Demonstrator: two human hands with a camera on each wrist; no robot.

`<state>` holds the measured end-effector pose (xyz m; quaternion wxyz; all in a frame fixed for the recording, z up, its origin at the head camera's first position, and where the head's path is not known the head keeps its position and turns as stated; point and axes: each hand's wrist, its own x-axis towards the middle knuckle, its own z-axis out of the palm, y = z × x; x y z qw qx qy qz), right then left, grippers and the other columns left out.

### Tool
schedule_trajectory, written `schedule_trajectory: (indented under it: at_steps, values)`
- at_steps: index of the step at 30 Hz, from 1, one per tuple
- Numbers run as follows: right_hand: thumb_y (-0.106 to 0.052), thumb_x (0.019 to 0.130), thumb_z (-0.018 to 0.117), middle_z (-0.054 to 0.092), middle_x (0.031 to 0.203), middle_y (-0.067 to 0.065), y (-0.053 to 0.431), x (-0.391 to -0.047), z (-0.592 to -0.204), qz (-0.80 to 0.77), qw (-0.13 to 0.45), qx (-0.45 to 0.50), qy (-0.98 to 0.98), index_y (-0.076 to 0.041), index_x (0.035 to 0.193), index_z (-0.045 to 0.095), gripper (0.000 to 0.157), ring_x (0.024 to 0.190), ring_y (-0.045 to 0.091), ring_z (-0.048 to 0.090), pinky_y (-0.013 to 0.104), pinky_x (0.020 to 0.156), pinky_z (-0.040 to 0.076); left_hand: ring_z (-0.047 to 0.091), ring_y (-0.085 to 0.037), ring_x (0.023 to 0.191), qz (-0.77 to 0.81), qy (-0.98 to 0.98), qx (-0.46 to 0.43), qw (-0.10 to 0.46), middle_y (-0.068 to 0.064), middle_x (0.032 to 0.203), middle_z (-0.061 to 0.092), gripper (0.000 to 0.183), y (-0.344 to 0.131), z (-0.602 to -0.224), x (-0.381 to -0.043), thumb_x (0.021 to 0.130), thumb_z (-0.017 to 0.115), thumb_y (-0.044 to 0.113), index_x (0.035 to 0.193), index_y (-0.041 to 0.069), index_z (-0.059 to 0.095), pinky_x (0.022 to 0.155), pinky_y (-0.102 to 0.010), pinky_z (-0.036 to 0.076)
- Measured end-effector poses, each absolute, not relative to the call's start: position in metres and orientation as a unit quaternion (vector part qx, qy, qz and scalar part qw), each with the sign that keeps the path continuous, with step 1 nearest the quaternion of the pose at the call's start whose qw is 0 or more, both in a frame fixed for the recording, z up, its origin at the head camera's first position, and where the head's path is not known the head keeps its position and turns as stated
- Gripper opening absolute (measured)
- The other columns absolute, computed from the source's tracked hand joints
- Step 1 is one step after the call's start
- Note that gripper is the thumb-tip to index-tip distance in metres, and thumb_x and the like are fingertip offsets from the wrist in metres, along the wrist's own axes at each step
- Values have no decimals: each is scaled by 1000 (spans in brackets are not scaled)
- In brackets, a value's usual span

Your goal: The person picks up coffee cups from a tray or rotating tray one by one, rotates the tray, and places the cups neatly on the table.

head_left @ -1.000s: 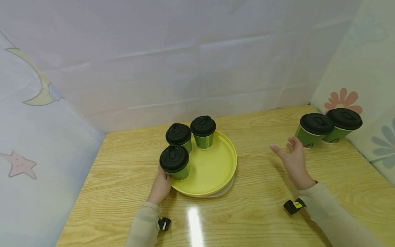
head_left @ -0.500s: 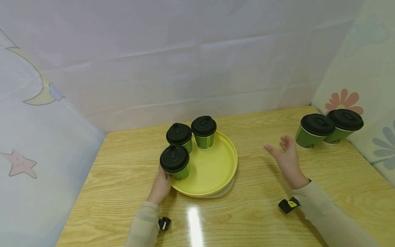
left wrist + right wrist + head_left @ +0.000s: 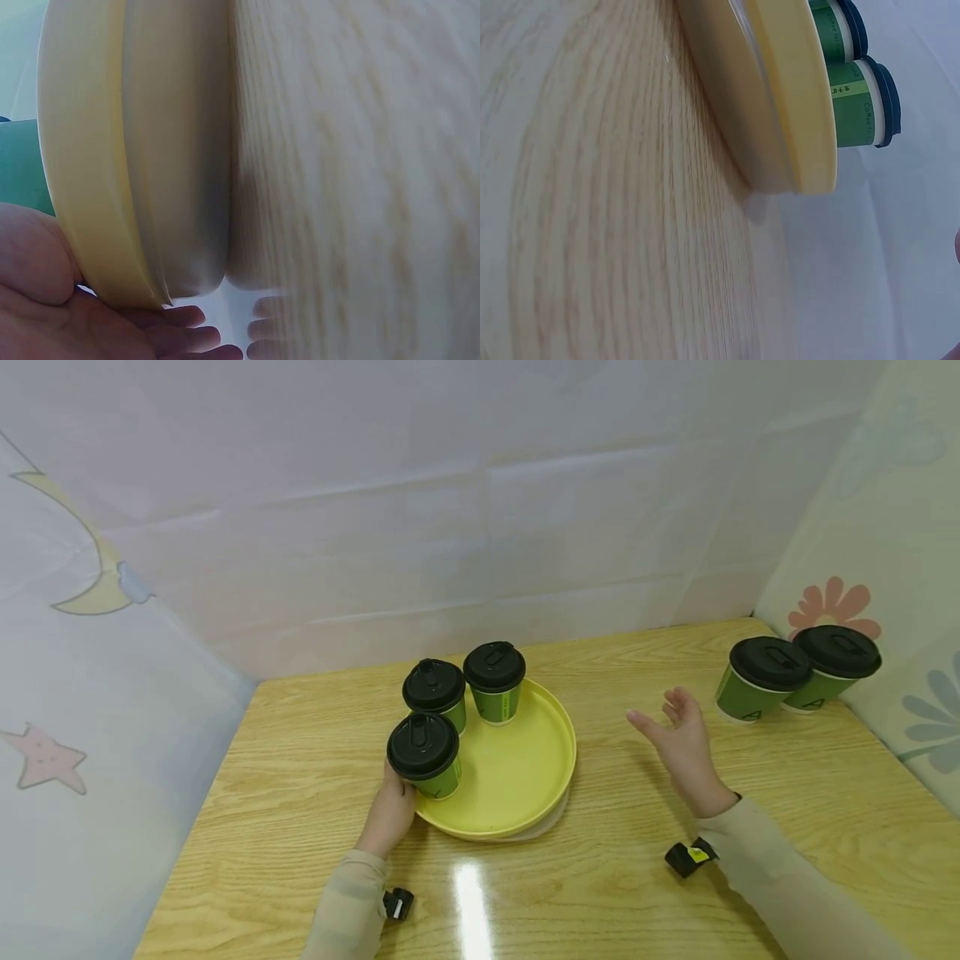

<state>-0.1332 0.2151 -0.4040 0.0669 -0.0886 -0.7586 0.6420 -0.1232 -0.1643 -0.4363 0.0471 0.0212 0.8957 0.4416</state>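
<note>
A round yellow tray sits on a paler base on the wooden table. My left hand grips the tray's left edge; in the left wrist view the thumb lies at the rim and the fingers reach round the far side. Three lidded green paper cups stand on the tray: a front cup close to that hand, a middle cup and a back cup. Right of the tray, my right hand hovers with thumb and fingers spread, holding nothing.
Two more lidded cups stand at the table's right end, a nearer cup and a farther cup. A pale cloth wall rises behind the table, with printed cloth on both sides.
My right hand has moved left, away from the two cups at the right and towards the tray. The left hand, tray and cups have stayed in place.
</note>
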Motion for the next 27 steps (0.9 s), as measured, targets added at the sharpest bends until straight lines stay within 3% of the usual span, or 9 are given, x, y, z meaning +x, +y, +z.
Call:
schedule_trajectory:
  at_steps: [27]
  values:
    - [-28,95,64,1,159,20,204,-136,-402,626,57,-65,-775,-2,154,-8,96,145,39,5,57,113,19,33,-47,134,443,895,39,46,-39,144,31,51,-169,-433,-125,104,24,3,149,-9,5,109,-56,28]
